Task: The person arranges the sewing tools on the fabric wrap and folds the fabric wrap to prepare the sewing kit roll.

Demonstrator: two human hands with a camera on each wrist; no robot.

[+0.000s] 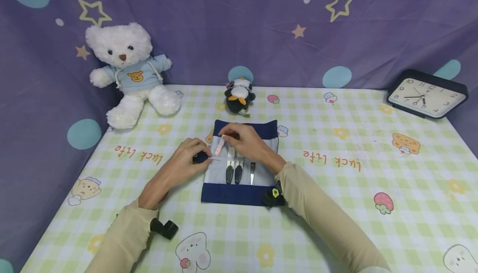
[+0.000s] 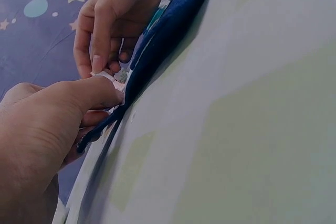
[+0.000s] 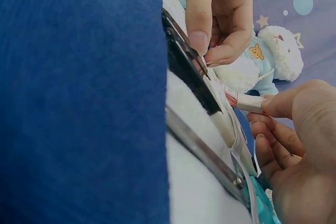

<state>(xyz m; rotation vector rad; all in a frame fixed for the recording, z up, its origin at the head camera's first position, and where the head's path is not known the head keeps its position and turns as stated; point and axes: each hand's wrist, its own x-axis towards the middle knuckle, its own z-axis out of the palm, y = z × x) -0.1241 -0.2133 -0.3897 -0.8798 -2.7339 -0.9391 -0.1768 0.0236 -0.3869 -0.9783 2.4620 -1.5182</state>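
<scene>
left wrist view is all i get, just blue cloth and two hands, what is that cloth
Observer: A fabric tool roll, lying open and flat on the table.
Operator: anything in it
Observer: Two black-handled tools and a bare metal tool sit side by side in its slots.
Operator: what's the right hand pinching
Observer: The right hand pinches a small white and pink stick near the roll's left end, close to where the left hand grips the edge.
</scene>
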